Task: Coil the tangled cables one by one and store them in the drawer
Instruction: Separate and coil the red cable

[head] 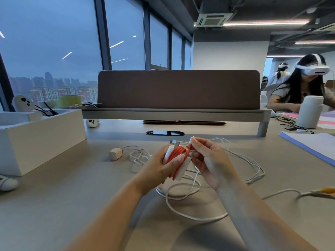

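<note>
Desk (72,196) centre, white cables (253,167) beneath; left hand (159,169) clasps red-wrapped charger (183,169), right hand (210,160) pinches red cable (175,154) end.

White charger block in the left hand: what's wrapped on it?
Red cable coils wrap the white charger block. The left hand covers its left side, hiding the wraps there. The right hand pinches the red cable.

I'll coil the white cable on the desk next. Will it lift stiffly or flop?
Probably floppy: the white cable lies in slack, uneven loops. It will likely snag, since its loops cross one another. It looks thin, so probably light.
</note>
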The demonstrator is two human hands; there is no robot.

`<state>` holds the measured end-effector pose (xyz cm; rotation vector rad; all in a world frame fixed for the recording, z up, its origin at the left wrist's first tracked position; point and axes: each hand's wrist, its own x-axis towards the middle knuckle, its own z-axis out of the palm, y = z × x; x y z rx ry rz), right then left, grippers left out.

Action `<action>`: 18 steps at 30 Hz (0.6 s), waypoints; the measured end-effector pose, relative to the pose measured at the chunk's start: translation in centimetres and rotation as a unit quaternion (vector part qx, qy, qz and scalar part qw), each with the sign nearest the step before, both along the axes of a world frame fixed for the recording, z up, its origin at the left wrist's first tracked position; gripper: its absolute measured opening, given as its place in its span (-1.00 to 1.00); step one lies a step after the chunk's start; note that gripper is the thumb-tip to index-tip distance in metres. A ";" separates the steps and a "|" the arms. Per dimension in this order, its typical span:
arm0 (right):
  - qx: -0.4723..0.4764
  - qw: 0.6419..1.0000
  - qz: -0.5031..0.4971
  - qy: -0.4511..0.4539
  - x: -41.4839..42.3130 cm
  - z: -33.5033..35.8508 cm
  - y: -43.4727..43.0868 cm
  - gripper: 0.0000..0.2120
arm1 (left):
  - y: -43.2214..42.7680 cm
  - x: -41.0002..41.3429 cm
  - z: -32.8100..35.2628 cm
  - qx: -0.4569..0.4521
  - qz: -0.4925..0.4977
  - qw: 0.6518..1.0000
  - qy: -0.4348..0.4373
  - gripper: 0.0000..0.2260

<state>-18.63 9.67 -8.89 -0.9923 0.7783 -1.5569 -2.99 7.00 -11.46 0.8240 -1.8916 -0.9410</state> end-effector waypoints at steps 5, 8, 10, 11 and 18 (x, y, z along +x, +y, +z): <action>-0.009 0.999 0.000 0.033 -0.1 0.2 0.4 -0.96 | 0.5 -0.2 0.1 0.044 -0.020 0.999 -0.007 -0.63; -0.003 1.000 0.000 0.019 -0.2 0.2 0.3 -0.88 | 0.3 -0.5 -0.1 0.021 0.004 1.000 0.011 -0.69; -0.001 1.000 -0.001 -0.005 -0.3 0.3 0.3 -0.76 | 0.3 -0.7 -0.3 -0.006 0.011 1.000 0.024 -0.69; -0.002 1.000 -0.004 -0.012 -0.4 0.4 0.3 -0.73 | 0.3 -0.8 -0.3 -0.014 0.016 0.999 0.037 -0.68; -0.011 0.999 -0.027 0.031 -0.8 0.3 0.2 -0.86 | -0.3 -0.5 -0.9 -0.089 0.047 0.995 0.016 -0.56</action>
